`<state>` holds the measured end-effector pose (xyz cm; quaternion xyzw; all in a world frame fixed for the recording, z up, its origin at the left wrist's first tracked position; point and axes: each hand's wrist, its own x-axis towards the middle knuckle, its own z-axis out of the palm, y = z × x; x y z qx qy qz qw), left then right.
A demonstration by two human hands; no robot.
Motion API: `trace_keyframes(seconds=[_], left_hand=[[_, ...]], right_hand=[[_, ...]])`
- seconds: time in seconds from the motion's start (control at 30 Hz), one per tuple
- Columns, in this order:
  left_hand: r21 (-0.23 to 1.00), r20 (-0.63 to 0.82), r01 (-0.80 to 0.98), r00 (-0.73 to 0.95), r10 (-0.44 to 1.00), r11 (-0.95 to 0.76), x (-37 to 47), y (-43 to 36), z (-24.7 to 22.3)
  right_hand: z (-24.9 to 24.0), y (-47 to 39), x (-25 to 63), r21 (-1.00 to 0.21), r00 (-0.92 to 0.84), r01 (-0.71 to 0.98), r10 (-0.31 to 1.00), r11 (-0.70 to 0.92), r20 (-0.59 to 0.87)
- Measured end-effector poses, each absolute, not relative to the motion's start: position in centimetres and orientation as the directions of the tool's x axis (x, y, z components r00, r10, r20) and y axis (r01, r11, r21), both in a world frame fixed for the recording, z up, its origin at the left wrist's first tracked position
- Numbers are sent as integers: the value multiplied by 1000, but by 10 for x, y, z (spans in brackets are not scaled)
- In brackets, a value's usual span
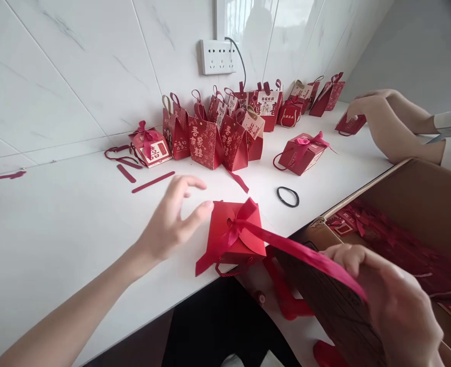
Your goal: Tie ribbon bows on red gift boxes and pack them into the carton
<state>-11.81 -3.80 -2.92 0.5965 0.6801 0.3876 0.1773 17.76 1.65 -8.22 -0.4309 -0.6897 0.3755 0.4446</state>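
A red gift box point(217, 224) lies near the counter's front edge, with a dark pink ribbon point(286, 242) looped through the hole in its lid. One end of that ribbon stretches right into my right hand point(397, 300), whose fingers are closed on it. The other end hangs over the box's front left side. A red cord handle droops below the box at the counter edge. Just left of the box, my left hand point(174, 219) hovers with thumb and fingers apart, holding nothing; its thumb tip is close to the box's corner.
Several red gift boxes point(206, 142) stand along the tiled wall. A bow-tied box point(304, 153) and a black hair tie point(287, 197) lie nearer. Ribbon strips point(152, 182) are at left. An open cardboard carton point(409, 188) fills the right. Another person's hands point(378, 112) touch a box.
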Motion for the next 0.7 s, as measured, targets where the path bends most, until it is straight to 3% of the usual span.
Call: trace_keyframes(seconds=[0.1,0.2,0.37,0.57,0.7], left_hand=[[627,48,763,-242,969,159,-117,-54,-19],[560,-210,788,-164,964,256,-108,-63,-18],[641,-285,720,-98,953,266,-112,-69,-27],[821,-362,518,142,921,242,-167,-85,-21],[725,-429,631,98,898,277,-208,-87,-16]], right_hand=[[-78,24,170,-882,-142,293,929,368,341],[-66,24,144,-793,-351,362,860,490,371],[-54,27,99,-673,-581,436,758,598,297],[-50,51,98,-813,-671,367,733,452,105],[-46,64,99,-932,-678,243,734,267,34]])
